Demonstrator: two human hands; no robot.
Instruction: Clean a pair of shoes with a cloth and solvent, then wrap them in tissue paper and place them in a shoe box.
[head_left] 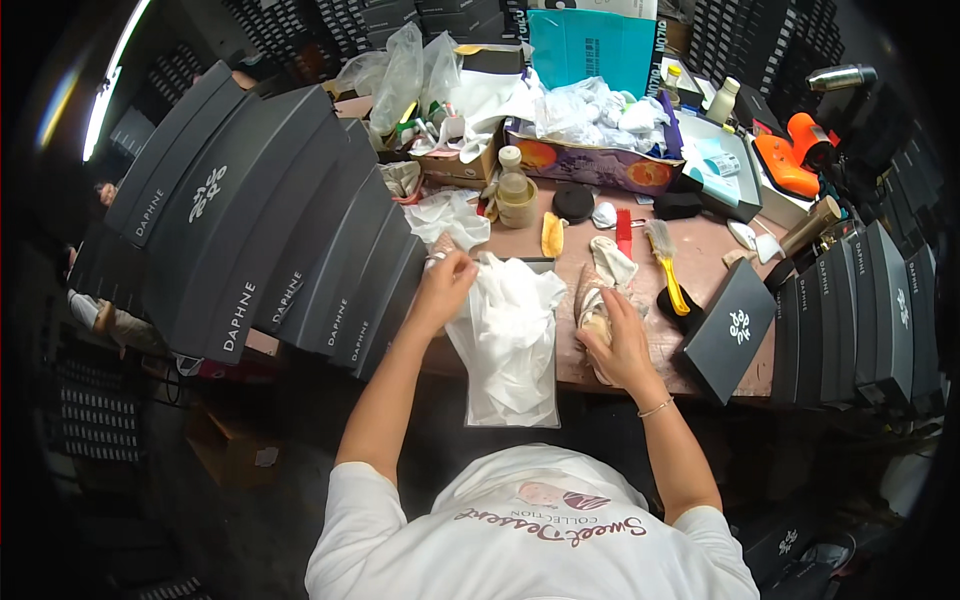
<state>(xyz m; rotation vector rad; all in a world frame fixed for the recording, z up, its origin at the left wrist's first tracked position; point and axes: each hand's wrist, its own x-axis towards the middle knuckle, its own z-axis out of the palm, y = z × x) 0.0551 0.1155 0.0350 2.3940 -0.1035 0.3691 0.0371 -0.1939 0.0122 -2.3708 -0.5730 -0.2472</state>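
My left hand (443,283) pinches the upper edge of crumpled white tissue paper (510,335) that lies in an open shoe box (512,412) at the table's near edge. My right hand (617,335) grips a beige shoe (590,300) lying on the brown table (700,250) just right of the box. A second beige shoe (610,258) rests behind it. A dark grey box lid (732,328) with a white emblem lies to the right of my right hand.
Stacks of dark grey shoe boxes (260,220) rise at the left and more shoe boxes (860,300) at the right. On the table stand a yellow-handled brush (665,265), a glue jar (514,190), a black round tin (573,202), a cardboard tray of rags (590,160) and orange tools (790,160).
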